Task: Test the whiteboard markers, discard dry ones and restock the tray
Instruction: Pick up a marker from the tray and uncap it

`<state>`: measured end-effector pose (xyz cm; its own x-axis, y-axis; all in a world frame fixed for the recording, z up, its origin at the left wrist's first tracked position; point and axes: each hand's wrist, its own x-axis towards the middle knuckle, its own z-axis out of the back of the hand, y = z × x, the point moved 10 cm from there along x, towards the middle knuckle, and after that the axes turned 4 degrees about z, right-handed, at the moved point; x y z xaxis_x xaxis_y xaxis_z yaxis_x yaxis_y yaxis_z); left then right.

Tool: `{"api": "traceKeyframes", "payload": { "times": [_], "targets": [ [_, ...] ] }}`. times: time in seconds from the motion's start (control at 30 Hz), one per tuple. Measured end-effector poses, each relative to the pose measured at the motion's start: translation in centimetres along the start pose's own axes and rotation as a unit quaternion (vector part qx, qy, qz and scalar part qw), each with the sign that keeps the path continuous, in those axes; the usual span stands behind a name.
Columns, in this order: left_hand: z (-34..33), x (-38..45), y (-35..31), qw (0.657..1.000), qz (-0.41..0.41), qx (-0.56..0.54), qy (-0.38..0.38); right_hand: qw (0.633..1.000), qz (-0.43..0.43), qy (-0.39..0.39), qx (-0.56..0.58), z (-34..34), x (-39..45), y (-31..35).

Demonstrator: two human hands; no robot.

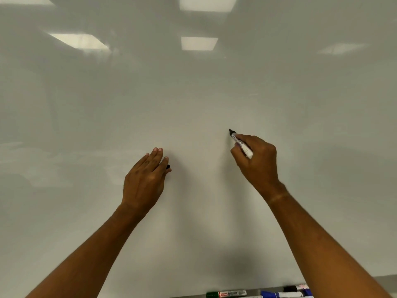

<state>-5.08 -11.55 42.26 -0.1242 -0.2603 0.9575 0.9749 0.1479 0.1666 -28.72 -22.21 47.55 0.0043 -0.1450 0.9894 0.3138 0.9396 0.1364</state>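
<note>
The right hand (256, 160) pinches a white-barrelled marker (241, 145), its black tip up against the glossy white whiteboard (193, 93). The left hand (146, 179) rests near the board with fingers straight and together, a small black cap (168, 166) tucked at the thumb. Below, the narrow grey tray (255, 292) holds a green-capped marker (225, 294), a blue-capped marker (281, 295) and a black-capped marker (297, 288) lying flat.

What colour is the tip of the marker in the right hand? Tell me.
Black. The marker held by the right hand has a black tip, seen in the head view.
</note>
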Motion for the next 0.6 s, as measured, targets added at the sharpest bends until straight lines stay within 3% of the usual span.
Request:
{"api": "traceKeyframes", "payload": {
  "times": [0.27, 0.4, 0.6],
  "targets": [
    [-0.3, -0.2, -1.6, 1.000, 0.001, -0.003, 0.014, 0.996, -0.083, -0.009, 0.027, 1.9, -6.0, -2.9],
    [-0.6, -0.2, -2.6, 1.000, -0.002, -0.005, 0.027, 0.992, -0.098, 0.060, 0.043, 1.4, -6.3, -2.6],
    [-0.3, 0.1, -3.9, 1.000, -0.003, -0.006, 0.027, 0.997, -0.034, -0.063, 0.008, 5.4, 2.0, -1.9]
  ]
}}
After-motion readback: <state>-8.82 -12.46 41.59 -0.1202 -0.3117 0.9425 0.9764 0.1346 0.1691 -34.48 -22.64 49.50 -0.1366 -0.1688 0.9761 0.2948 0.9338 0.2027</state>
